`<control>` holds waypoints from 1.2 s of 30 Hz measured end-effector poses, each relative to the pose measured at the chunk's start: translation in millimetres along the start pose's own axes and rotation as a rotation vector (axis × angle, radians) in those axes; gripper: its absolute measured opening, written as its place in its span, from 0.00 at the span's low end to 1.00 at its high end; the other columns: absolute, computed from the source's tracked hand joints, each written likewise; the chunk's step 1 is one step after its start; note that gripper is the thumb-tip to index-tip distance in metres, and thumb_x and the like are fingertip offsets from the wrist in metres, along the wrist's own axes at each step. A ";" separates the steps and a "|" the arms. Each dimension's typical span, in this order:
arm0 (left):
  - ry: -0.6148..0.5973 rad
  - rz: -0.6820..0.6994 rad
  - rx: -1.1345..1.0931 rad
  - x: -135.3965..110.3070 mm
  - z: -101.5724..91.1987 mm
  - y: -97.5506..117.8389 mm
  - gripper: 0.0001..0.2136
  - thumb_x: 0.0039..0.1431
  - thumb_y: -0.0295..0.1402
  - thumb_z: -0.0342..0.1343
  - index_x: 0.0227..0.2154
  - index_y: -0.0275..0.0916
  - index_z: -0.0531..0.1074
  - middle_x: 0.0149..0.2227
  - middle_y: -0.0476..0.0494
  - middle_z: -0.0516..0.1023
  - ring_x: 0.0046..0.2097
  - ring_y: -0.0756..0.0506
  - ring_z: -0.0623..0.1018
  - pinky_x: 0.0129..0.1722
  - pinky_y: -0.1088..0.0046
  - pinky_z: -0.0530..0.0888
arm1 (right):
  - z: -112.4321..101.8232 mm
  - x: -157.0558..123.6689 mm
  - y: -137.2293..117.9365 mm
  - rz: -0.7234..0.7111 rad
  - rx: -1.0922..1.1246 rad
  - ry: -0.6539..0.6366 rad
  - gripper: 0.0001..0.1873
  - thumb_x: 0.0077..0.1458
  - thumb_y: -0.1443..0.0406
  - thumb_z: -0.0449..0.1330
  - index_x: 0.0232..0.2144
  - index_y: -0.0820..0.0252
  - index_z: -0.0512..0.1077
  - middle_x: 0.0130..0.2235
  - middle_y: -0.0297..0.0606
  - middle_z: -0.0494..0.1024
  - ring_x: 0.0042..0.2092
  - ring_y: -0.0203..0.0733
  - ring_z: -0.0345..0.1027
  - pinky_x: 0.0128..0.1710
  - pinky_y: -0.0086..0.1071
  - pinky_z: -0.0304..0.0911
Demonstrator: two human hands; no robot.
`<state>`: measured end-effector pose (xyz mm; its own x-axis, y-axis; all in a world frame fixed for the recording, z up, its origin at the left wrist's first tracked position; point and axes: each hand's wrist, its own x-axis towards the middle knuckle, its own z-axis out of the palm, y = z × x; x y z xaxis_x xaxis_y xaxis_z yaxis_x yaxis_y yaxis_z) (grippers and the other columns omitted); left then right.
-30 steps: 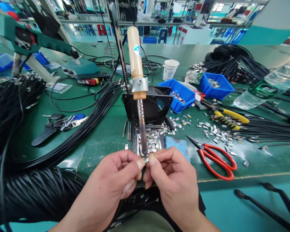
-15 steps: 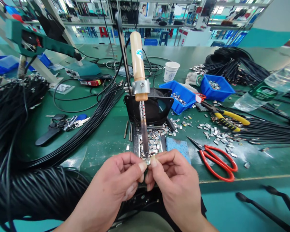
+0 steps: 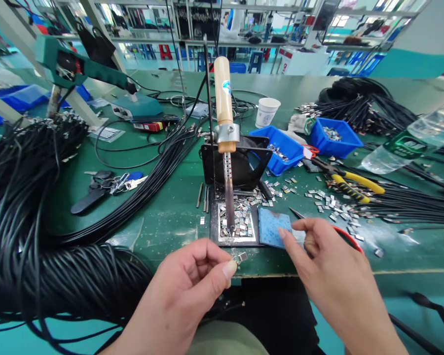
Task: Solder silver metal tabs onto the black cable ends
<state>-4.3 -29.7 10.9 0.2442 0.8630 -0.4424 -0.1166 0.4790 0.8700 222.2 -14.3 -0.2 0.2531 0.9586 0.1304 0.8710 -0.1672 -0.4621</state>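
Between thumb and forefinger, my left hand [image 3: 196, 281] pinches a small metal connector [image 3: 242, 256], just in front of the bench edge. My right hand [image 3: 325, 266] is apart from it, thumb and fingers spread with nothing between them. It reaches over the red-handled scissors [image 3: 350, 240], hiding most of them, and its thumb is at the right side of a blue sponge [image 3: 274, 227]. Above the left hand, a soldering iron [image 3: 227, 138] with a wooden handle is clamped tip down over a tray [image 3: 237, 240] full of similar metal pieces.
A black fan [image 3: 207, 165] stands behind the iron. Blue bins [image 3: 336, 143], pliers [image 3: 351, 185] and a plastic bottle [image 3: 403, 145] lie to the right. Bundled black cables [image 3: 77, 276] fill the left side, near keys [image 3: 118, 185]. A paper cup [image 3: 267, 112] stands further back.
My right hand has left the connector and moved right to the scissors and sponge, its fingers parting. My left hand keeps the connector, slightly lower and away from the iron tip. The view has shifted.
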 end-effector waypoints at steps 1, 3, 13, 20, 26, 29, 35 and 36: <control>0.000 0.008 0.005 -0.6 -0.2 0.3 0.14 0.61 0.43 0.67 0.30 0.38 0.75 0.24 0.55 0.67 0.24 0.53 0.57 0.21 0.79 0.54 | 0.6 4.3 4.3 -0.014 -0.092 -0.019 0.14 0.61 0.51 0.62 0.38 0.53 0.70 0.20 0.27 0.67 0.23 0.45 0.66 0.27 0.35 0.55; -0.006 0.018 0.004 -1.4 -0.4 0.2 0.13 0.62 0.43 0.67 0.31 0.38 0.76 0.24 0.56 0.66 0.24 0.54 0.56 0.21 0.79 0.53 | 2.5 10.1 8.4 -0.014 -0.234 -0.063 0.15 0.62 0.50 0.60 0.40 0.54 0.70 0.24 0.33 0.74 0.29 0.52 0.73 0.29 0.37 0.55; -0.053 -0.035 -0.047 -7.6 -2.1 -0.9 0.13 0.62 0.43 0.67 0.34 0.37 0.77 0.21 0.57 0.63 0.23 0.54 0.59 0.22 0.78 0.57 | 1.8 18.7 5.3 0.000 -0.169 -0.151 0.11 0.66 0.56 0.55 0.32 0.52 0.69 0.23 0.34 0.77 0.29 0.52 0.74 0.29 0.36 0.57; -0.017 -0.028 -0.038 -10.9 -5.4 -6.1 0.14 0.62 0.44 0.67 0.35 0.37 0.78 0.21 0.55 0.67 0.23 0.53 0.63 0.23 0.79 0.61 | -0.5 21.8 -4.4 -0.011 -0.392 -0.183 0.15 0.67 0.54 0.56 0.31 0.55 0.71 0.25 0.45 0.80 0.33 0.60 0.77 0.28 0.38 0.54; -0.011 -0.022 -0.059 -12.4 -5.9 -4.3 0.13 0.61 0.43 0.68 0.34 0.37 0.79 0.26 0.51 0.74 0.22 0.55 0.65 0.22 0.79 0.62 | -4.7 24.7 -7.7 -0.007 -0.301 -0.197 0.13 0.67 0.59 0.56 0.30 0.54 0.70 0.26 0.39 0.80 0.30 0.52 0.76 0.28 0.37 0.58; -0.010 -0.010 -0.082 -14.4 -6.0 -2.8 0.12 0.59 0.42 0.69 0.32 0.36 0.79 0.44 0.40 0.81 0.21 0.57 0.67 0.21 0.78 0.65 | -15.6 12.7 1.8 -0.028 -0.092 -0.137 0.16 0.68 0.52 0.55 0.31 0.53 0.71 0.22 0.31 0.75 0.24 0.43 0.68 0.25 0.34 0.59; -0.052 -0.039 -0.081 -16.4 -8.1 -8.3 0.13 0.60 0.43 0.68 0.29 0.39 0.78 0.18 0.50 0.73 0.21 0.49 0.70 0.23 0.74 0.69 | -18.6 -22.8 4.4 -0.101 0.340 -0.348 0.19 0.66 0.47 0.57 0.33 0.53 0.72 0.24 0.30 0.72 0.25 0.39 0.64 0.23 0.30 0.61; -0.057 -0.033 -0.077 -16.3 -9.0 -9.0 0.13 0.60 0.43 0.68 0.29 0.39 0.78 0.16 0.51 0.72 0.21 0.49 0.70 0.24 0.73 0.69 | -13.7 -26.0 -1.8 -0.098 0.372 -0.387 0.19 0.68 0.48 0.56 0.32 0.53 0.72 0.23 0.30 0.70 0.25 0.39 0.62 0.23 0.30 0.59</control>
<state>-15.9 -46.6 8.3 0.3033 0.8370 -0.4555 -0.1805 0.5198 0.8350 219.9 -42.1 9.3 -0.0567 0.9921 -0.1115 0.6568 -0.0471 -0.7526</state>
